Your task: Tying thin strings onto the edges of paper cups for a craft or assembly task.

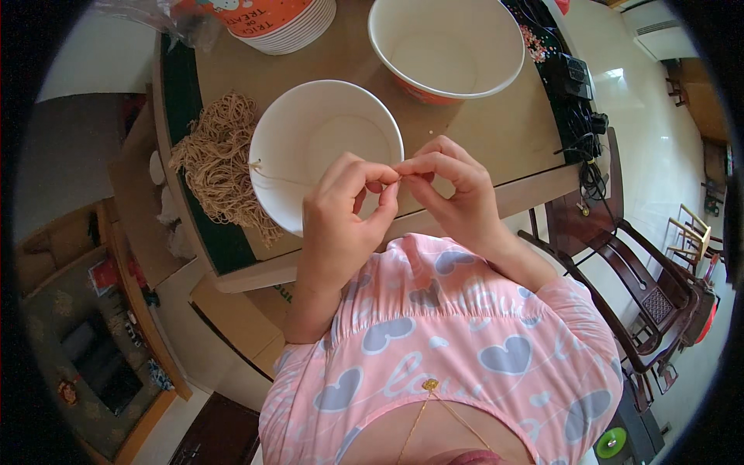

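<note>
Obs., left to right across the table (496,147): at roughly 9 o'clock from the hands lies a loose heap of tan twine (221,159), tangled, resting on the tabletop and touching the left rim of the near white paper bowl (310,147). One thin strand (279,178) runs from that bowl's left rim, across its open mouth, toward the person's fingers. Left hand (341,213) is closed in a pinch, thumb and forefinger tips together on the strand end; right hand (457,190) meets it at 3 o'clock, likewise pinched shut, fingertips touching the left's just over the bowl's near-right rim. Whether the right holds the same strand or a small separate piece cannot be told, too fine. At 12 to 1 o'clock stands a second bowl (446,46), white inside with an orange base, well apart from the hands; a stack of similar bowls (283,23) sits at 11 o'clock. Judgement: strand very light, limp, slightly rough, so unlikely to slip; take it near its end with fingertips. Bowl thin-walled, light, liable to shift or dent if tugged
</note>
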`<state>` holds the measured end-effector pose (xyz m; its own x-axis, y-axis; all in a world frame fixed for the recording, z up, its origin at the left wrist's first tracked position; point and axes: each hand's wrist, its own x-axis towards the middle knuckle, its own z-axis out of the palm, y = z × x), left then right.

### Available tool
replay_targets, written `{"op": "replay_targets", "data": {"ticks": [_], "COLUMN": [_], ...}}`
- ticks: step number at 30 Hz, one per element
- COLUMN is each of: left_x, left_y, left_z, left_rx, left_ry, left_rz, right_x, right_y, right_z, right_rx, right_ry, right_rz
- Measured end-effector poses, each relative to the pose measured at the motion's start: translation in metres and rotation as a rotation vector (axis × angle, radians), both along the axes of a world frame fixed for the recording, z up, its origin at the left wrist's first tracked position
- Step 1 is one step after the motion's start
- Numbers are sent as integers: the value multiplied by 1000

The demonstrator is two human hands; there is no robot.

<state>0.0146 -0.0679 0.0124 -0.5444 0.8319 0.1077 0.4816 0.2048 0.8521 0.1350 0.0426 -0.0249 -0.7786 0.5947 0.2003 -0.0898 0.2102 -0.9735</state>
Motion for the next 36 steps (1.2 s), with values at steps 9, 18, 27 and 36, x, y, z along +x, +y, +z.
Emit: {"op": "replay_targets", "data": {"ticks": [9, 18, 27, 36], "left_x": [1, 4, 3, 7], "left_y": [0, 0, -1, -1], "left_z": [-1, -1, -3, -8], "left_rx": [46, 56, 77, 145], "left_ry": [159, 236, 332, 447], "left_rz": [47, 81, 76, 67], "right_x": [-1, -3, -4, -5], "right_y": [2, 6, 4, 3], "right_z": [-1, 1, -3, -6], "right_rx": [81, 87, -91, -234], "right_ry": [1, 5, -8, -10], "right_rz": [9, 35, 39, 17]}}
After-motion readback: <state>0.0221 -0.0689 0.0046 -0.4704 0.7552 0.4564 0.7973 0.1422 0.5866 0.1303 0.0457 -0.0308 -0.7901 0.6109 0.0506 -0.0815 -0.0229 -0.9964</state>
